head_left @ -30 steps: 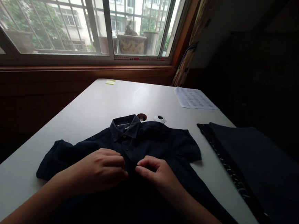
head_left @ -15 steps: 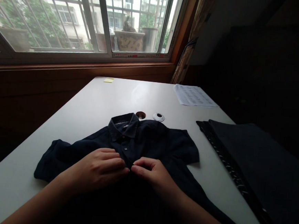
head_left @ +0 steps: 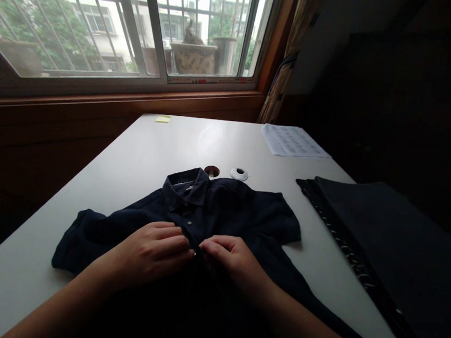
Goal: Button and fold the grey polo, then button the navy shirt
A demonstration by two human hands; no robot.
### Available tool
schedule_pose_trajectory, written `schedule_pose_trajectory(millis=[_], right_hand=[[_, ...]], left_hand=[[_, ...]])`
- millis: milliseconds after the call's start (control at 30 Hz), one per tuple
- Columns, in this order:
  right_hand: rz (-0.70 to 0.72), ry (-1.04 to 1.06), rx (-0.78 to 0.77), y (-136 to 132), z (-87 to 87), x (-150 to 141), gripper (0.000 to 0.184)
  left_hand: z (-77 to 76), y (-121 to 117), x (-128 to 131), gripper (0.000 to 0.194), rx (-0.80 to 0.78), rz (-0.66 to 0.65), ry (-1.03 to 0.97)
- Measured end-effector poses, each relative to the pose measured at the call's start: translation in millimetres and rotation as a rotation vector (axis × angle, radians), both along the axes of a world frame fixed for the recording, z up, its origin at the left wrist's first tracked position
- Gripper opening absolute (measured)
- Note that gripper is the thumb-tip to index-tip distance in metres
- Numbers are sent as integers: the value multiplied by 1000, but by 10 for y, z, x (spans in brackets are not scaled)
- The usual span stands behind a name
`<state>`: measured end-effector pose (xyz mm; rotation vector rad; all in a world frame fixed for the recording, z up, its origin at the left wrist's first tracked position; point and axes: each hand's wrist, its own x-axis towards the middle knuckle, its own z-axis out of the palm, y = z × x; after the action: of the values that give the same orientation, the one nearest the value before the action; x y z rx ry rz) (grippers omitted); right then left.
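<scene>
A dark navy short-sleeved polo shirt (head_left: 242, 207) lies face up on the white table (head_left: 132, 161), its collar (head_left: 185, 186) pointing away from me. Two small buttons show on the placket below the collar. My left hand (head_left: 160, 252) is closed, fingertips pinching the left side of the placket. Opposite it, my right hand (head_left: 232, 255) pinches the placket's other side between thumb and forefinger. The fingertips of both hands almost meet at the shirt's front. Whatever button sits between them is mostly hidden. The lower shirt fades into deep shadow.
To the right lie dark folded clothes (head_left: 383, 244), with a patterned black edge beneath. Printed papers (head_left: 292, 141) rest at the far right and a yellow sticky note (head_left: 163, 119) at the far left. Beyond the collar are a round hole (head_left: 212, 171) and a white grommet (head_left: 239, 174).
Both hands stay at the placket. My right thumb and fingers have shifted slightly, drawing closer together over the cloth. The whole view has moved a little.
</scene>
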<state>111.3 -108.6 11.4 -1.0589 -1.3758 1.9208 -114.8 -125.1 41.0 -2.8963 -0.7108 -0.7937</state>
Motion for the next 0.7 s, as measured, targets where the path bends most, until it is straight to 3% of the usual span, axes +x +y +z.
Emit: schedule_pose_trajectory(millis=[367, 700], right_hand=[[55, 27, -30, 12, -83, -2, 29], [59, 7, 13, 1, -19, -8, 31]], left_hand=[[-34, 5, -18, 7, -37, -14, 38], [-128, 29, -63, 2, -54, 1, 54]])
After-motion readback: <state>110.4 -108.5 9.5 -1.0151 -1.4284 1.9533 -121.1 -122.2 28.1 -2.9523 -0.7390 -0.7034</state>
